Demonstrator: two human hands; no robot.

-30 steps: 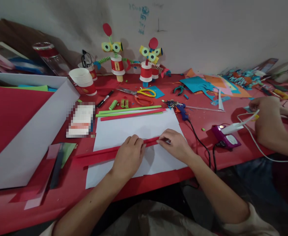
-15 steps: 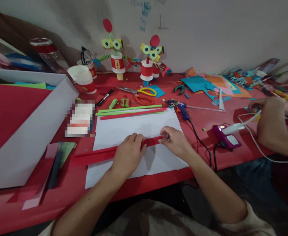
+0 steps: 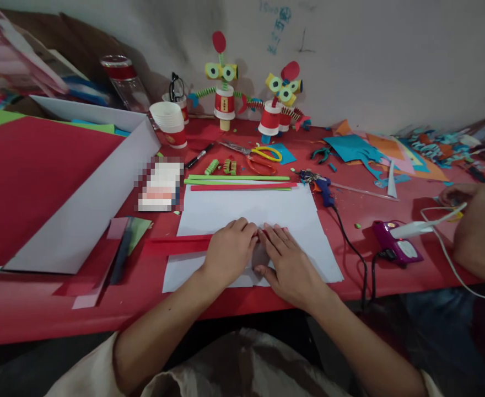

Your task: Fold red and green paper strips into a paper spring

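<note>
Left hand [image 3: 231, 251]: curled narrow, holding the red strip [image 3: 187, 245] down.
Right hand [image 3: 291, 264]: laid flat, fingers outstretched over its right end.
Red strip: across white paper [image 3: 226, 205], left end over the red table [image 3: 27, 317].

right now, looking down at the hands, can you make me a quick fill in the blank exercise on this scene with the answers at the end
1. The left hand and right hand are on a paper strip coloured ____.
2. The scissors have handles in orange-red and ____.
3. The cord of the glue gun is ____.
4. In the picture, the marker lies to the ____ of the scissors.

Missing words: red; yellow; black; left.
</note>
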